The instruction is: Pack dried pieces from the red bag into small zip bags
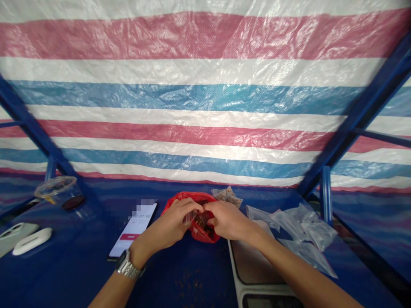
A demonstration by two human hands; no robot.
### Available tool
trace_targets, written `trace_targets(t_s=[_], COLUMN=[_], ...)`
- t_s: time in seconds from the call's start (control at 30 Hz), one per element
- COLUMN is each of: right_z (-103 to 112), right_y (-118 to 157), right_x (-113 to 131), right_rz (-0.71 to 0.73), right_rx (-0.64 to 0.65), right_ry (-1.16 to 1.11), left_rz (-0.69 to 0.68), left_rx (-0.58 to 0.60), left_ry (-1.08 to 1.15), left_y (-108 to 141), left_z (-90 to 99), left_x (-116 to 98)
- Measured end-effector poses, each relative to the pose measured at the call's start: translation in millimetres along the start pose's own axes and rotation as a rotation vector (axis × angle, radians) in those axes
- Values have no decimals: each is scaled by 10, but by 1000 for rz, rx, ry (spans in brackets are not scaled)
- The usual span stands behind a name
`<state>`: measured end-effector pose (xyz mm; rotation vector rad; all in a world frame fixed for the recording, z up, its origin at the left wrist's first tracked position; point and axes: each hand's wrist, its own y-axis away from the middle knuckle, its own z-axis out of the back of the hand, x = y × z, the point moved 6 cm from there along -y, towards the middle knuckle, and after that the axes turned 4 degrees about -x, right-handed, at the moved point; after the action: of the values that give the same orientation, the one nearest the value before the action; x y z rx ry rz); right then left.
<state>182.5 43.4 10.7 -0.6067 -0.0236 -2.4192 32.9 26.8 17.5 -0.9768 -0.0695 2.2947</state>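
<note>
A red plastic bag (205,236) lies open on the blue table, with small brown pieces inside. Over its left side is my left hand (175,220), fingers closed on a small clear plastic bag (190,217). My right hand (226,218) reaches over the bag's right side, its thumb and fingers bent together near the left fingertips; what they pinch is too small to tell. Just behind my right hand sits a clear bag of light brown pieces (228,196).
A scale (253,261) stands under my right forearm, with several clear plastic bags (302,226) right of it. Left are a phone (135,231), a white case (32,241) and a clear tub (61,192). Crumbs (189,284) dot the near table. Striped sheeting hangs behind.
</note>
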Motion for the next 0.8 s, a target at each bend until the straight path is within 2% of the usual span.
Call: trace_targets(t_s=[0.23,0.4,0.6,0.8], right_z=[-48,-70,128,329], right_y=[-6,-27,-28,-11], right_x=[3,-63,-75,-46], right_rz=[-42,-9,5,5], right_rx=[41,41,-9,-134], right_ry=[-169,-319,-463,-424], left_rz=[29,82,217,199], left_rx=[-20,38,19,-88], left_ry=[39,161,365,452], left_y=[2,47,60,-8], left_z=[44,99,96,45], left_x=[-4,-55,78,184])
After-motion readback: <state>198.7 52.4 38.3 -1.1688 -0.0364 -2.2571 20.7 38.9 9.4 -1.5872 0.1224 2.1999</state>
